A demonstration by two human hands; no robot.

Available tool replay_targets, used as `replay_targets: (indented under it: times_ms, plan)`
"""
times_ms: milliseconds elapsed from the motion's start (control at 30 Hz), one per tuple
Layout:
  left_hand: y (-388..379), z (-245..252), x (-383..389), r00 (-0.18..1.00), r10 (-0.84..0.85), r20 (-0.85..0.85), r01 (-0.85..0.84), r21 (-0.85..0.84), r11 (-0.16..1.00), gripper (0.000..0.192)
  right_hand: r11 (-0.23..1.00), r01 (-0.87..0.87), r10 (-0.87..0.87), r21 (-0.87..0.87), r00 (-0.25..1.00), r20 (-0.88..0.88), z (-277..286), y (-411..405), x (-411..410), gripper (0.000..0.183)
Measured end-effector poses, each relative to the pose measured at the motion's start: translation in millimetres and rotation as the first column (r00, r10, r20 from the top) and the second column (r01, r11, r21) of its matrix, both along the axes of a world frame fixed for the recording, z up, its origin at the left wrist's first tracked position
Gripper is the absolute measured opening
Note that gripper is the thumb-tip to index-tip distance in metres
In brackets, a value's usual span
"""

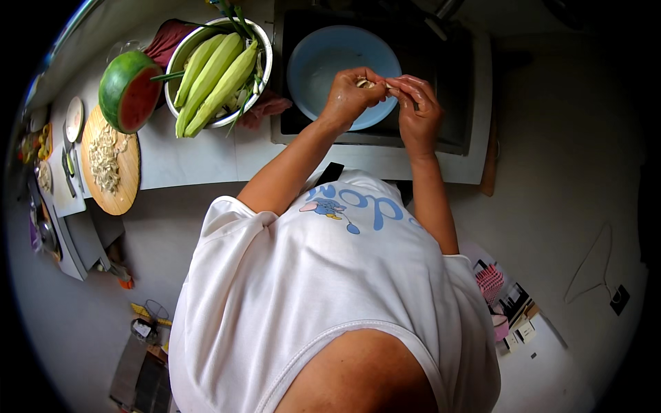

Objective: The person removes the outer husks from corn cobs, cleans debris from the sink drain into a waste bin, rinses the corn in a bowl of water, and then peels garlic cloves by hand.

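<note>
Over a light blue plastic basin (320,57) in the dark sink, both my hands meet above the basin's right part. My left hand (356,93) is curled around several small pale pieces that look like garlic cloves (365,83). The fingertips of my right hand (419,106) pinch one small pale piece against the left fingertips. Both hands look wet. Some water seems to lie in the basin. To the left stands a metal bowl (225,123) with several peeled green gourds (211,77) and green stalks.
A cut watermelon (124,93) sits left of the bowl. Beyond it is a round wooden board (126,191) with pale sliced pieces (106,160). A reddish cloth (266,107) lies between bowl and sink (459,118). Knives and a small plate (74,118) are at the far left.
</note>
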State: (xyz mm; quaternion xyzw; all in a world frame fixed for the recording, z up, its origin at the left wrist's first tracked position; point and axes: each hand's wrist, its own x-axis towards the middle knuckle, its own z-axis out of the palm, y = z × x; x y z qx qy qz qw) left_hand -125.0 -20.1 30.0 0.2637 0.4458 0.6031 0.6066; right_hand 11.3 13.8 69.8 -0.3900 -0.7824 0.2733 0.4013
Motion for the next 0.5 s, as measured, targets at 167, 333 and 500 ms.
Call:
replay_targets:
  times_ms: [167,333,500]
  plan:
    - [-1,-12,1,0.986,0.129,0.103,-0.13,0.002,0.992,0.008,0.96,-0.014,-0.056,-0.281,0.969,-0.241,-15,-1,-13,0.013]
    - [0,2,-8,0.997,0.07,0.016,-0.07,0.002,0.998,0.009,0.914,-0.06,-0.094,-0.401,0.931,-0.353,-22,7,-12,0.01]
    - [-2,8,-15,0.988,0.011,-0.156,-0.01,0.007,1.0,0.015,0.94,-0.029,-0.056,-0.339,0.969,-0.24,-14,10,-11,0.009]
